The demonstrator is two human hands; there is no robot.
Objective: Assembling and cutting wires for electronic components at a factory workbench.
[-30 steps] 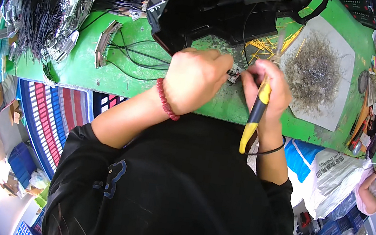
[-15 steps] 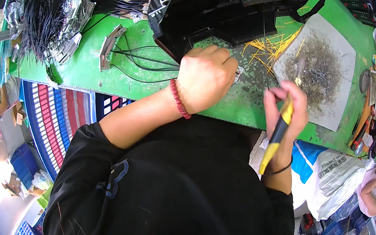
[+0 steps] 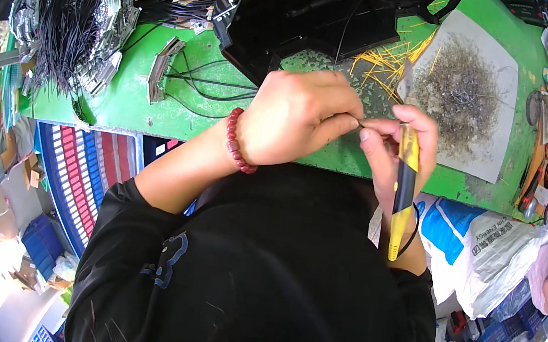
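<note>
My left hand (image 3: 302, 116), with a red bead bracelet at its wrist, is closed in a pinch on a thin dark wire (image 3: 361, 122). Its fingertips meet those of my right hand (image 3: 405, 143) over the green bench. Held in my right hand is a yellow and black soldering iron (image 3: 404, 188), its metal end pointing away from me. The right thumb and forefinger are also at the wire, though their grip is partly hidden. Black leads (image 3: 213, 83) run from a small strip-like part (image 3: 160, 69) toward my left hand. Beyond my hands lies a large black plastic housing (image 3: 264, 31).
Bundles of black leads with metal ends (image 3: 71, 27) cover the far left. Thin yellow pieces (image 3: 389, 61) lie beside a pale sheet (image 3: 490, 158) bearing a grey-brown heap of wire-like scraps (image 3: 460, 98). Tools (image 3: 534, 164) line the right edge. White sacks (image 3: 498, 256) stand below.
My hands have come together, the right moving left to the left hand's fingertips. The soldering iron has swung more upright. The left hand has turned, its fingers now pointing right.
</note>
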